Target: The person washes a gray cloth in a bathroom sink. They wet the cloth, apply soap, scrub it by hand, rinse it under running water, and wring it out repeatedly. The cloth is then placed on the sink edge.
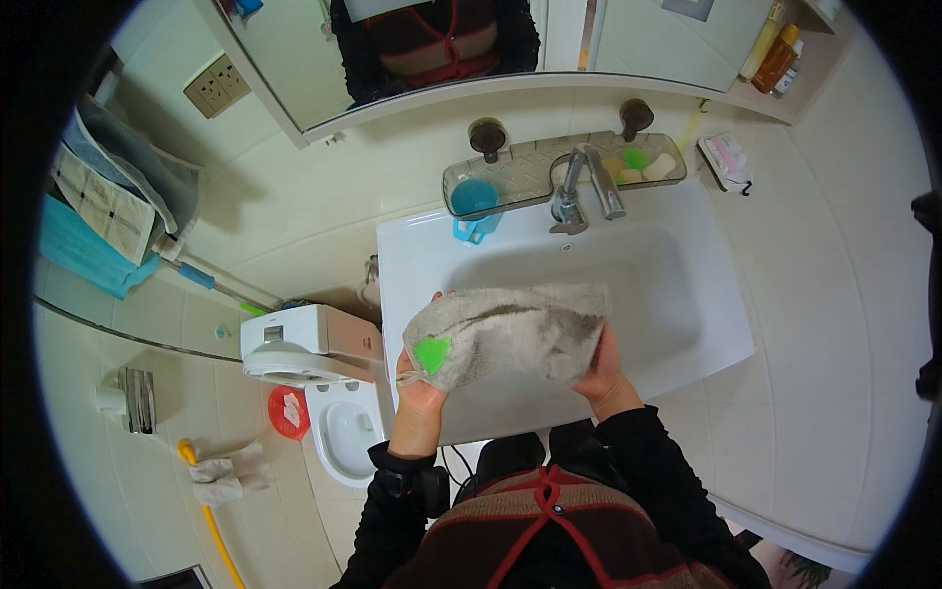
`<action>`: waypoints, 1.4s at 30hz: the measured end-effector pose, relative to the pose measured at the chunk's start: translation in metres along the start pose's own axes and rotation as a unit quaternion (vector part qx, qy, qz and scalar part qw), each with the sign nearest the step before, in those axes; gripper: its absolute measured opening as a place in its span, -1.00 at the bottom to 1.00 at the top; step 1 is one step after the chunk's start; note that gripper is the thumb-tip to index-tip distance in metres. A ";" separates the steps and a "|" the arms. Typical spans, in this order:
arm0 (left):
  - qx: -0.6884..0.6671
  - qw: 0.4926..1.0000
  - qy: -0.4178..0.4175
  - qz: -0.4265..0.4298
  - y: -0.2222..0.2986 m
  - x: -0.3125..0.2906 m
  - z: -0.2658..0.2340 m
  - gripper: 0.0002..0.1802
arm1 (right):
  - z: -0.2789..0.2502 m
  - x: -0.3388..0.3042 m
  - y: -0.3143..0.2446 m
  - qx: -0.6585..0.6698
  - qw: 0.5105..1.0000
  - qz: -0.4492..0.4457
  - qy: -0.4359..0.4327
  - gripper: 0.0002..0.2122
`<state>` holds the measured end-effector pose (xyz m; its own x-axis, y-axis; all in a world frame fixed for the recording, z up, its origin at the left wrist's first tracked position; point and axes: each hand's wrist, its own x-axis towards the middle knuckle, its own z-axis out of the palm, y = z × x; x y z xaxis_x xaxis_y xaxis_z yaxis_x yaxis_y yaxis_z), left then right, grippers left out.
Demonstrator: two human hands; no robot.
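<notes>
A greyish-beige cloth (520, 329), marked with dark smudges, is stretched between my hands above the white sink (687, 285). My left hand (420, 395) grips its left end, with most of the fingers hidden behind the fabric. At the other end my right hand (606, 375) holds the lower right corner, fingers partly covered. Near my left hand a bright green piece (432, 353) shows on the cloth; I cannot tell whether it lies on it or is part of it. Behind the cloth stands the chrome faucet (569, 201).
A clear shelf tray (520, 177) on the wall behind the sink holds a blue cup (475, 198) and soap pieces (659, 167). To the left are a toilet (348, 432), a red bin (288, 412) and hanging towels (118, 187). A mirror (294, 59) hangs above.
</notes>
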<state>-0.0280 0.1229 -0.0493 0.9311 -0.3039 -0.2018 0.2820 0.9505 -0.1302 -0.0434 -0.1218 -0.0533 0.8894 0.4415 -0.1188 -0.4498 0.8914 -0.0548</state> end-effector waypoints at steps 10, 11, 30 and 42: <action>0.001 0.998 0.061 -0.018 0.005 0.007 -0.020 -0.49 | -0.019 0.016 0.025 0.048 0.993 0.035 0.101 -0.55; 0.016 0.998 0.058 -0.008 0.007 0.009 -0.020 -0.48 | -0.022 0.018 0.027 0.030 0.990 0.028 0.131 -0.54; 0.078 0.990 0.105 0.044 0.043 -0.004 -0.045 -0.49 | -0.035 0.010 0.014 -0.061 0.966 0.095 0.234 -0.65; 0.081 0.995 0.059 0.013 0.046 -0.017 0.002 -0.50 | 0.041 0.000 0.002 -0.058 0.992 0.106 0.027 -0.54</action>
<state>-0.0306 0.1716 -0.0497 0.9075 -0.2754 -0.3173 0.3009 0.9531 0.0332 -0.0409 -0.1154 -0.0131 0.7697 0.6085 -0.1930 -0.6351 0.7604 -0.1353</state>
